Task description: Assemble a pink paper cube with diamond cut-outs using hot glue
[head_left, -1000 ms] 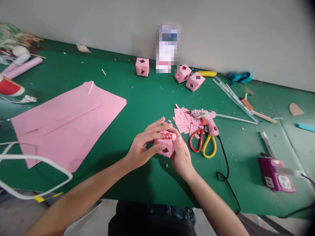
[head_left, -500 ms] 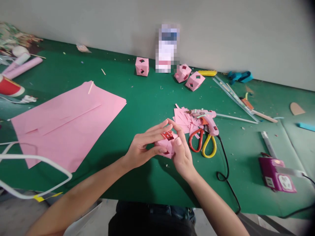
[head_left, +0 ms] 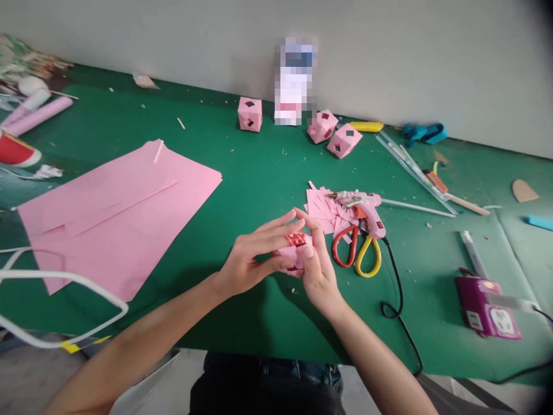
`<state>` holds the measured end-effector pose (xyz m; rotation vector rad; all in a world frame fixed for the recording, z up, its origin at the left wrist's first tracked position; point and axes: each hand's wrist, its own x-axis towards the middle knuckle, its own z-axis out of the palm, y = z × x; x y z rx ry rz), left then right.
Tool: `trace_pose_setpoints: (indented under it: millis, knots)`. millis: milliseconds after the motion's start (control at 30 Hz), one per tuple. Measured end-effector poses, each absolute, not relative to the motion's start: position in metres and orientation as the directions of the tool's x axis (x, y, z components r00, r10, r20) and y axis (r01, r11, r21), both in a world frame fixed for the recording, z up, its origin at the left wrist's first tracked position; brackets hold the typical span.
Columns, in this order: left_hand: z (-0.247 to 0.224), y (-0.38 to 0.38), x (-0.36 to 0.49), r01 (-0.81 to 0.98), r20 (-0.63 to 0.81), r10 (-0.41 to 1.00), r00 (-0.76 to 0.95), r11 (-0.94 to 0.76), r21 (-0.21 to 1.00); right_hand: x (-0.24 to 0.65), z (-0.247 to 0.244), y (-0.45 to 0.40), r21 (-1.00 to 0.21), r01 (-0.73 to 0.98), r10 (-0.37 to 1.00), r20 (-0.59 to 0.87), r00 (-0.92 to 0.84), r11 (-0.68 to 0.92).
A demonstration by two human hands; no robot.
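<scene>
Between both hands is a small pink paper cube (head_left: 294,267) with cut-out openings and a red-and-white patterned patch on its upper side. My left hand (head_left: 253,256) wraps it from the left, fingers over the far side and thumb on the near face. From the right, my right hand (head_left: 318,268) grips it, thumb pressed on top near the opening. The fingertips of both hands meet beyond the cube, so part of it is hidden. Just right of my hands lie scissors (head_left: 367,259) with red and yellow handles and a pink glue gun (head_left: 367,210) on cut paper pieces (head_left: 317,210).
Three similar paper cubes, one on its own (head_left: 250,114), stand near the wall by a blurred phone (head_left: 296,80). Pink paper sheets (head_left: 129,230) lie left, beside a white wire frame (head_left: 64,274). A purple power adapter (head_left: 488,305) sits right; the glue gun's black cord (head_left: 400,288) trails forward.
My right thumb has shifted slightly on the cube, and more of the red patterned patch shows. Both hands keep their hold; the whole view has moved a little.
</scene>
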<state>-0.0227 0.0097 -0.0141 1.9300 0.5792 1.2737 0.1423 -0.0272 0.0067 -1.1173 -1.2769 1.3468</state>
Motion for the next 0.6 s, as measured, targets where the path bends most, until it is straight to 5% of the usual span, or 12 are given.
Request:
trace_pose_setpoints:
  millis: [600]
  knots:
    - [-0.0084, 0.0055, -0.0221, -0.075, 0.567, 0.765, 0.305, -0.574, 0.815, 0.1427, 0.0006, -0.0258, -0.99, -0.135, 0.977, 0.069, -0.203, 0.042]
